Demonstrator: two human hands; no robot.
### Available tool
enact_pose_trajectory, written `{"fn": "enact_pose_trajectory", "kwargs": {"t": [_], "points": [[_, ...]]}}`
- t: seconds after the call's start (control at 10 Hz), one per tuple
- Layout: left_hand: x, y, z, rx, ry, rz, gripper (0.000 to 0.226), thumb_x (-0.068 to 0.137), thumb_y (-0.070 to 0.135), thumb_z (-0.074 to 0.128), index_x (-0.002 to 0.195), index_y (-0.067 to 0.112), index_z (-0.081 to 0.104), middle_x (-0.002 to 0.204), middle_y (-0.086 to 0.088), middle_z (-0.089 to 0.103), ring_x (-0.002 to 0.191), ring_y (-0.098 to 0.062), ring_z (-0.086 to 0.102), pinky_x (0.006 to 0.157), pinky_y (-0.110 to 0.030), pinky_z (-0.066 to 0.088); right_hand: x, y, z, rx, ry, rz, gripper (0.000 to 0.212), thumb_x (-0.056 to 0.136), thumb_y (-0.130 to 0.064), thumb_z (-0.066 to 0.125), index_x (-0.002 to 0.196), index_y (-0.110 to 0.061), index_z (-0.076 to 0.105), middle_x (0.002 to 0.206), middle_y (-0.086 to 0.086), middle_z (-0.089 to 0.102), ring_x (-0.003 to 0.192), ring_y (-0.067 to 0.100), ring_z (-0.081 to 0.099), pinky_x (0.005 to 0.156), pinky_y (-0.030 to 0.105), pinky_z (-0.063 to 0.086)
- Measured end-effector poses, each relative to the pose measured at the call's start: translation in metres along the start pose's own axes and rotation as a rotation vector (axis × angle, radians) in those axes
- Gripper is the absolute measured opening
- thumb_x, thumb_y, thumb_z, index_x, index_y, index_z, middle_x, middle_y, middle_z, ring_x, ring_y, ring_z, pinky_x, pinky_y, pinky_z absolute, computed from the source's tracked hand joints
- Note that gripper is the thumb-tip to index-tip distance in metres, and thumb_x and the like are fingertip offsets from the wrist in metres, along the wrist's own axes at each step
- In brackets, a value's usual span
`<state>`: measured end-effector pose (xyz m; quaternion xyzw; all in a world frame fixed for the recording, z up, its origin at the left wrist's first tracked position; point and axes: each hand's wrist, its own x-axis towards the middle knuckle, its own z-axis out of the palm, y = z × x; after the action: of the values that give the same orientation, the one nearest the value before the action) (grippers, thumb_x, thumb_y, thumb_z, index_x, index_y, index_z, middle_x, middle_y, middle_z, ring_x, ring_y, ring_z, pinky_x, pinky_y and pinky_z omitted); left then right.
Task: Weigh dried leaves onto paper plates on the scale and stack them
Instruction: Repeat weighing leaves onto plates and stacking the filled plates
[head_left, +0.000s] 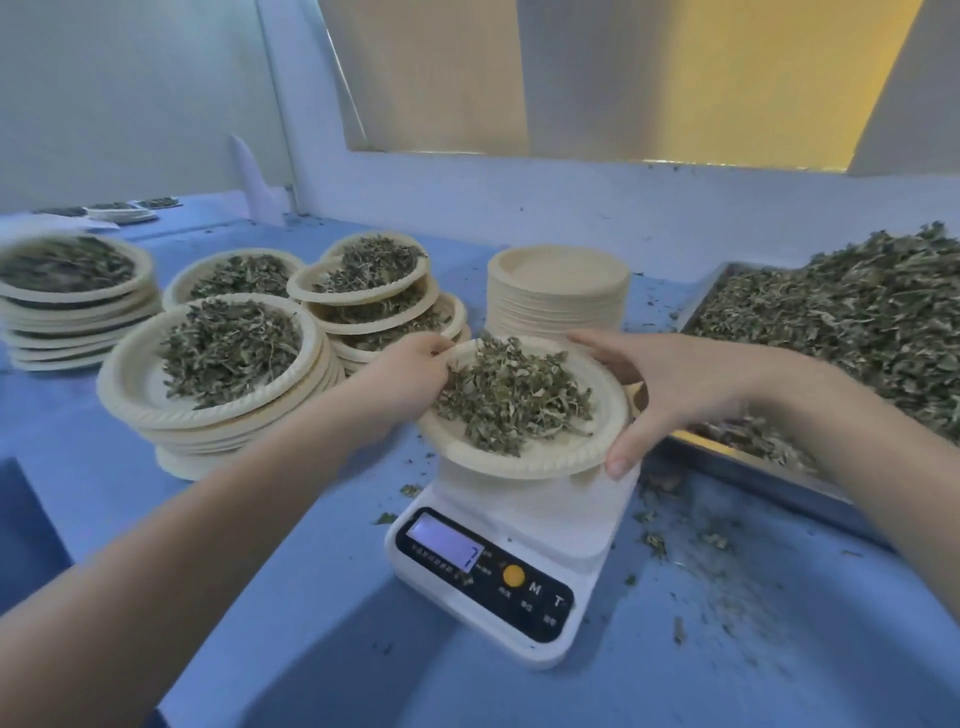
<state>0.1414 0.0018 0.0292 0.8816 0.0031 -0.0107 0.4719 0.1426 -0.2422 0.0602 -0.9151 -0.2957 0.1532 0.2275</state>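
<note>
A paper plate heaped with dried leaves sits tilted over the white digital scale. My left hand grips its far left rim, fingers curled over the edge. My right hand holds the right rim, thumb at the near edge and fingers round the far side. The scale's lit display shows a single digit. Left of it stand stacks of filled plates, the nearest topped with leaves.
A pile of unused plates stands behind the scale. A metal tray heaped with loose dried leaves fills the right side. More filled stacks sit at left. Leaf crumbs litter the blue table.
</note>
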Motion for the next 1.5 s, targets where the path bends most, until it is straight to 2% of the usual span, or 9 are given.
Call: {"fn": "enact_pose_trajectory", "kwargs": {"t": [0.1, 0.3, 0.5, 0.8, 0.9, 1.0, 1.2, 1.4, 1.5], "points": [[-0.002, 0.015, -0.039, -0.088, 0.13, 0.033, 0.023, 0.094, 0.003, 0.045, 0.088, 0.018, 0.062, 0.098, -0.021, 0.064, 0.087, -0.031, 0.059, 0.093, -0.048, 0.046, 0.01, -0.018, -0.023, 0.074, 0.149, -0.024, 0.106, 0.043, -0.043, 0.091, 0.129, -0.054, 0.03, 0.097, -0.047, 0.05, 0.086, -0.033, 0.047, 0.069, -0.008, 0.036], [-0.004, 0.017, -0.128, -0.126, 0.326, 0.005, 0.021, 0.089, -0.006, 0.041, 0.083, 0.005, 0.057, 0.078, -0.018, 0.05, 0.065, -0.023, 0.042, 0.057, -0.03, 0.031, 0.068, -0.082, -0.041, 0.02, 0.367, -0.139, 0.094, 0.034, -0.054, 0.081, 0.123, -0.035, 0.059, 0.106, -0.011, 0.067, 0.076, -0.007, 0.066, 0.082, 0.016, 0.049], [-0.002, -0.016, -0.22, -0.132, 0.559, -0.138, 0.028, 0.092, -0.001, 0.046, 0.069, 0.014, 0.044, 0.072, -0.002, 0.047, 0.058, -0.011, 0.046, 0.042, -0.013, 0.042, 0.169, -0.156, -0.034, 0.045, 0.499, -0.255, 0.026, 0.073, -0.016, 0.08, 0.097, -0.021, 0.073, 0.077, 0.0, 0.074, 0.07, 0.012, 0.069, 0.071, 0.017, 0.05], [0.039, -0.086, -0.292, -0.378, 0.662, -0.168, 0.019, 0.094, 0.002, 0.045, 0.077, 0.005, 0.054, 0.075, -0.011, 0.056, 0.071, -0.022, 0.061, 0.082, -0.036, 0.056, 0.316, -0.22, -0.015, 0.014, 0.409, -0.154, 0.039, 0.09, -0.004, 0.045, 0.12, -0.018, 0.065, 0.117, 0.005, 0.066, 0.103, 0.017, 0.057, 0.081, 0.021, 0.038], [0.069, -0.108, -0.286, -0.275, 0.603, -0.212, 0.019, 0.095, 0.011, 0.046, 0.108, 0.0, 0.054, 0.1, -0.021, 0.06, 0.098, -0.033, 0.061, 0.093, -0.043, 0.049, 0.339, -0.202, -0.016, -0.091, 0.363, -0.049, 0.039, 0.09, -0.007, 0.044, 0.122, -0.02, 0.062, 0.123, 0.005, 0.063, 0.113, 0.021, 0.055, 0.084, 0.026, 0.04], [0.095, -0.123, -0.265, -0.11, 0.49, -0.256, 0.033, 0.097, 0.017, 0.043, 0.127, 0.004, 0.047, 0.113, -0.02, 0.058, 0.09, -0.026, 0.057, 0.071, -0.028, 0.041, 0.352, -0.183, -0.013, -0.215, 0.285, 0.039, 0.045, 0.089, -0.005, 0.04, 0.13, -0.019, 0.053, 0.129, 0.006, 0.059, 0.118, 0.025, 0.053, 0.09, 0.03, 0.042], [0.112, -0.131, -0.248, 0.052, 0.468, -0.337, 0.036, 0.098, 0.017, 0.039, 0.131, 0.006, 0.036, 0.11, -0.013, 0.053, 0.083, -0.023, 0.049, 0.062, -0.029, 0.038, 0.352, -0.168, -0.009, -0.419, 0.318, 0.037, 0.046, 0.092, -0.01, 0.039, 0.132, -0.031, 0.049, 0.129, 0.002, 0.058, 0.127, 0.024, 0.044, 0.101, 0.035, 0.025], [0.086, -0.076, -0.254, 0.314, 0.608, -0.137, 0.046, 0.093, 0.012, 0.041, 0.138, 0.005, 0.036, 0.143, -0.017, 0.032, 0.122, -0.038, 0.044, 0.101, -0.042, 0.036, 0.316, -0.168, -0.028, -0.286, 0.354, -0.029, 0.05, 0.092, -0.007, 0.041, 0.132, -0.036, 0.048, 0.121, 0.003, 0.06, 0.123, 0.021, 0.044, 0.09, 0.032, 0.023], [0.076, -0.033, -0.225, 0.305, 0.523, 0.053, 0.043, 0.093, 0.013, 0.043, 0.136, 0.014, 0.042, 0.14, -0.007, 0.041, 0.124, -0.024, 0.043, 0.09, -0.031, 0.039, 0.283, -0.165, -0.04, -0.224, 0.379, -0.044, 0.047, 0.092, -0.01, 0.042, 0.132, -0.034, 0.049, 0.124, 0.005, 0.058, 0.123, 0.023, 0.045, 0.102, 0.037, 0.032]]}}
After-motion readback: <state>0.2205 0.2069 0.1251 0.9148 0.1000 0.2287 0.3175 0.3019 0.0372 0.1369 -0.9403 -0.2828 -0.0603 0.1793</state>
